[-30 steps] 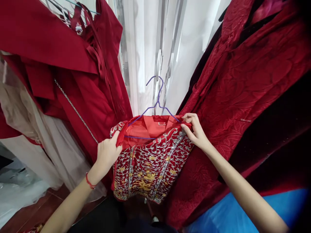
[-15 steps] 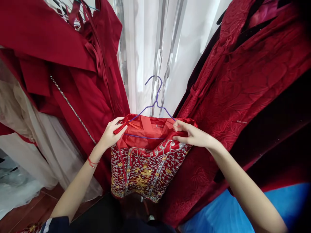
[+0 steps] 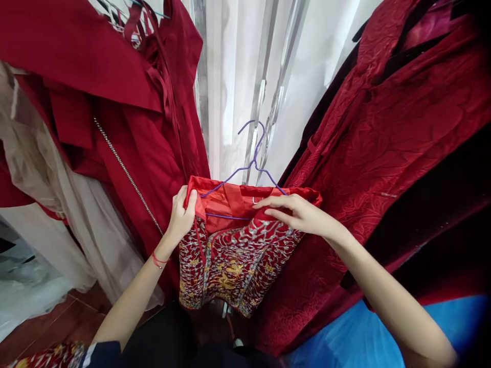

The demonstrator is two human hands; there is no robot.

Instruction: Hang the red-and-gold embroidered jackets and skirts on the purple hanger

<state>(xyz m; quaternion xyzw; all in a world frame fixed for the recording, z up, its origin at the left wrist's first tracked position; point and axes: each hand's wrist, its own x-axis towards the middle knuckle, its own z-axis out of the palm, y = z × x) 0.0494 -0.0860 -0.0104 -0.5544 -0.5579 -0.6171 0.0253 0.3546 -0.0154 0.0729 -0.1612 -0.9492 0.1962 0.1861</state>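
Skirt (image 3: 233, 255), one; purple hanger (image 3: 251, 166), one.

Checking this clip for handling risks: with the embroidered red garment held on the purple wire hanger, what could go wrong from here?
1. The right hand lies with fingers stretched along the top edge of the embroidered garment; only the left hand grips it, so that side could slip off the thin purple hanger.
2. The beaded chain on the neighbouring red dress hangs near the left hand and might snag the embroidery.
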